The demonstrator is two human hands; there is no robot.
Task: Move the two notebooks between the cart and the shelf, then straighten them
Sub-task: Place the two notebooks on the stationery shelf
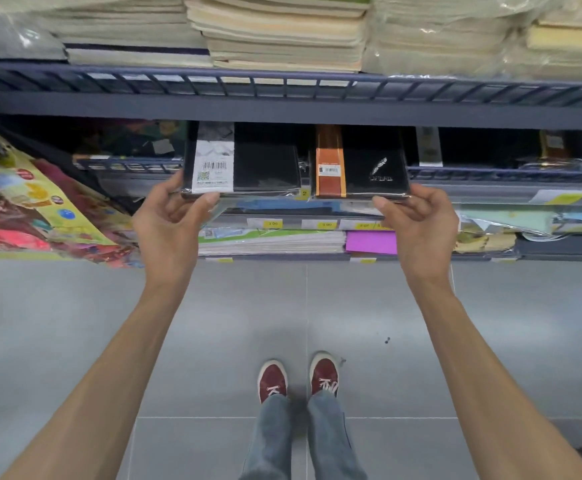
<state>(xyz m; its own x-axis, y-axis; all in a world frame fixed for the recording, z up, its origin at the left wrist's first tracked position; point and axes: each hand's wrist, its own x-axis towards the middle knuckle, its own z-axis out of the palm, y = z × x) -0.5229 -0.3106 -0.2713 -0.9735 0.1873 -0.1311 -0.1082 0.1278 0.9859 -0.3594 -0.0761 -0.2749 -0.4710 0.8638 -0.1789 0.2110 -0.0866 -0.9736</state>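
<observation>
Two plastic-wrapped black notebooks lie side by side, their far ends under the dark upper shelf. The left notebook carries a white band with a barcode. My left hand pinches its near left corner, thumb under the front edge. The right notebook has an orange band and a silver feather mark. My right hand pinches its near right corner. No cart is in view.
Stacks of cream notebooks fill the upper shelf. Lower shelves hold paper pads, a purple pad and yellow price tags. Colourful packets hang at the left. Grey floor tiles and my red shoes lie below.
</observation>
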